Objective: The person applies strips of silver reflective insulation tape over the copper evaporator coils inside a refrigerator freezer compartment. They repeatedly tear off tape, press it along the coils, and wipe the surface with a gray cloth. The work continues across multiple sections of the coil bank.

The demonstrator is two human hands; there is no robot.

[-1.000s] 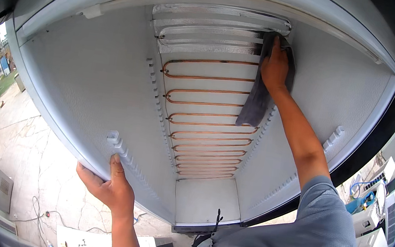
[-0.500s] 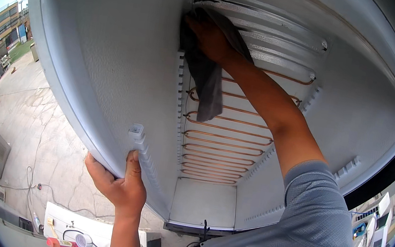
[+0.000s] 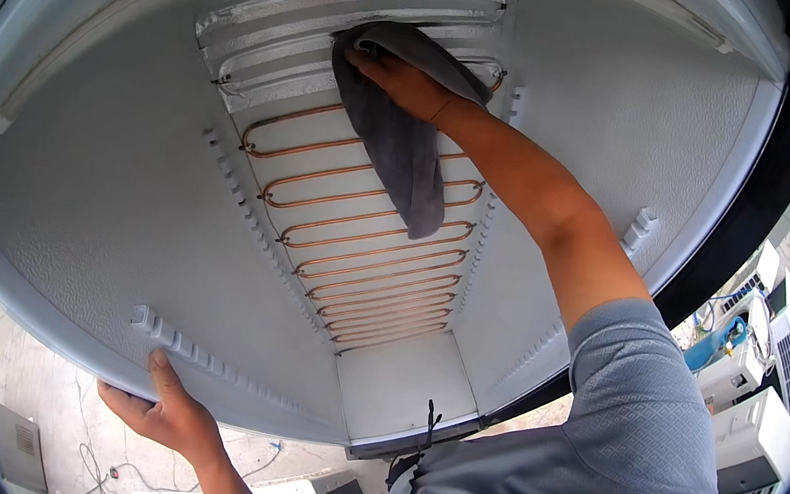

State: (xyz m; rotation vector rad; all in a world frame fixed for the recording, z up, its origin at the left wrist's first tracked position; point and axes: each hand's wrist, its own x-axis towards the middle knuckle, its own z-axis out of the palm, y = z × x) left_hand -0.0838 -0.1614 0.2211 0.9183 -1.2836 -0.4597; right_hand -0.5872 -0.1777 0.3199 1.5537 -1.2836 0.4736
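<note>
My right hand (image 3: 401,84) is clamped on the grey cloth (image 3: 393,156), over the far foil strips (image 3: 280,92). Probably light and floppy, so I'd grab mid-bunch. My left hand (image 3: 177,422) grips the near-left cabinet edge (image 3: 40,329).

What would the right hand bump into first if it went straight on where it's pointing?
Beyond the gray cloth it holds, the right hand would probably meet the silver foil strips first; the cloth may touch them now, but depth is unclear.
</note>
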